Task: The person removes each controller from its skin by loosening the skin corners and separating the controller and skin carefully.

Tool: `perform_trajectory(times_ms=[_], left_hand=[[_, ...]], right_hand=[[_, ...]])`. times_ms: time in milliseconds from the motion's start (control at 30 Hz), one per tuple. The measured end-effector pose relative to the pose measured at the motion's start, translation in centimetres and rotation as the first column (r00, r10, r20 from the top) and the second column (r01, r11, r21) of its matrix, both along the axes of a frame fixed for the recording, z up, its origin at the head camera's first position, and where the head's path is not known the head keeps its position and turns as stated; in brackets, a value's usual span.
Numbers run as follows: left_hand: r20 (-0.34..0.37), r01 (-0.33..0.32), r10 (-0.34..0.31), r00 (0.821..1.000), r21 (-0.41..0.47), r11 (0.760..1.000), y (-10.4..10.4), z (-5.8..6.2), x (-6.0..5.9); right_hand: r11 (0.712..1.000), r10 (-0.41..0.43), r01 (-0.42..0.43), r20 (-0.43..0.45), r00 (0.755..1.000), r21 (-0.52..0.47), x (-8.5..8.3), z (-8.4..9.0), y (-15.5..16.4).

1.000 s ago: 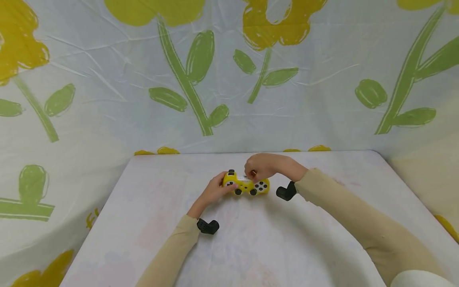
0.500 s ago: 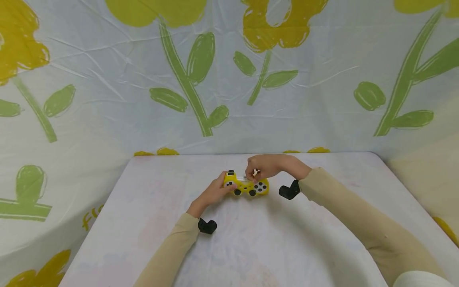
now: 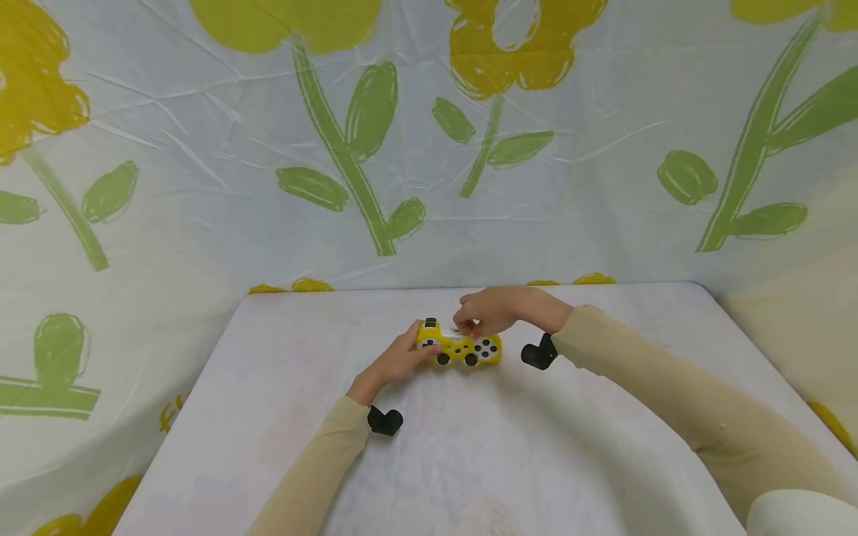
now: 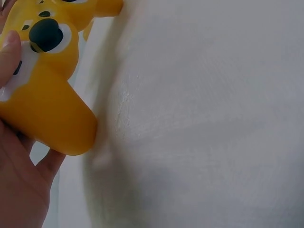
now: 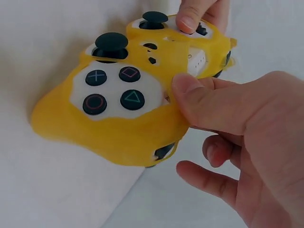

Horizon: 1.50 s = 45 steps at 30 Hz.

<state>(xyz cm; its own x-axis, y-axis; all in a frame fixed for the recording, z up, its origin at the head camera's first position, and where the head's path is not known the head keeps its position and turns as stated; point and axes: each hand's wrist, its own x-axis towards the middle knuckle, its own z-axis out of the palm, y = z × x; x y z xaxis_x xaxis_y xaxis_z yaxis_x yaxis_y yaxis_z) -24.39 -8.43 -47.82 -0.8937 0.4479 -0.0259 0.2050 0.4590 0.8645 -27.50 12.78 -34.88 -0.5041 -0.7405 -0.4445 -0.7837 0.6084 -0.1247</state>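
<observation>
A white game controller (image 5: 195, 61) wears a yellow silicone cover (image 5: 118, 135); black thumbsticks and symbol buttons show through its openings. My left hand (image 3: 398, 361) grips the controller's left end, thumb on the direction-pad side and fingers beneath the handle, as the left wrist view shows. From above, my right hand (image 3: 492, 309) reaches the back edge, where thumb and index finger pinch the cover near the middle. The other fingers of that hand are off the controller, loosely bent. White casing is exposed beside the pinched edge in the right wrist view. The controller's underside is hidden.
A pale, faintly patterned cloth covers the table (image 3: 536, 461). Behind it hangs a flower-printed curtain (image 3: 570, 193), which also runs down both sides. Black wrist cameras (image 3: 385, 421) sit on both wrists. The controller is held near the table's back edge.
The right hand's fingers have shifted slightly along the controller's back edge, keeping near the same spot. The left hand and the controller have barely moved.
</observation>
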Motion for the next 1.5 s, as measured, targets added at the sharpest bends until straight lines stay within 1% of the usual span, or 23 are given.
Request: perform_trajectory(times_ms=[200,333,433,533,633,733,833,1033,1200,1300,1367,1433,1500], left_hand=[[0.007,0.014,-0.014,1.0,-0.008,1.0,-0.3,0.0,-0.2],[0.016,0.018,-0.018,1.0,-0.011,1.0,-0.3,0.2,-0.3],[0.011,0.023,-0.023,1.0,-0.016,1.0,-0.3,0.1,-0.6],[0.006,0.03,-0.03,1.0,-0.023,0.999,-0.4,0.1,-0.8],[0.012,0.035,-0.035,0.999,-0.024,0.999,-0.5,0.2,-0.9],[0.011,0.035,-0.035,0.999,-0.024,0.999,-0.5,0.2,-1.1],[-0.001,0.03,-0.03,1.0,-0.02,0.999,-0.6,0.2,-1.1],[-0.023,0.032,-0.032,0.999,0.003,0.999,-0.5,0.2,-1.0],[-0.035,0.048,-0.047,0.998,0.025,0.999,-0.3,0.1,-1.1],[-0.038,0.041,-0.04,0.998,0.026,0.999,-0.3,0.3,-1.0],[-0.042,0.038,-0.037,0.998,0.014,0.999,-0.4,0.3,-1.0],[-0.044,0.043,-0.043,0.998,0.006,0.999,-0.4,0.3,-1.0],[-0.047,0.053,-0.053,0.997,-0.001,0.999,-0.5,0.4,-1.0]], right_hand=[[0.999,-0.003,0.005,-0.048,0.999,0.035,0.0,-0.1,-0.1],[0.998,-0.028,0.031,-0.06,0.998,0.063,0.0,-0.1,-0.2],[0.996,-0.048,0.055,-0.093,0.994,0.073,0.0,0.0,-0.4],[0.997,-0.022,0.031,-0.124,0.992,0.071,0.1,0.1,-0.5],[0.998,0.043,-0.038,-0.122,0.992,0.048,0.3,0.2,-0.7],[0.993,0.116,-0.117,-0.094,0.989,-0.006,0.3,0.2,-0.8],[0.986,0.15,-0.153,-0.043,0.988,-0.066,0.1,0.0,-0.8],[0.972,0.183,-0.175,0.042,0.982,-0.159,-0.5,-0.5,-0.5],[0.959,0.191,-0.159,0.118,0.975,-0.235,-1.0,-0.5,-0.2],[0.958,0.177,-0.135,0.153,0.972,-0.252,-1.3,-0.5,-0.2],[0.959,0.173,-0.129,0.16,0.972,-0.253,-1.4,-0.5,-0.2],[0.964,0.159,-0.122,0.143,0.977,-0.235,-1.5,-0.5,-0.3],[0.968,0.159,-0.132,0.112,0.981,-0.213,-1.5,-0.5,-0.4]])
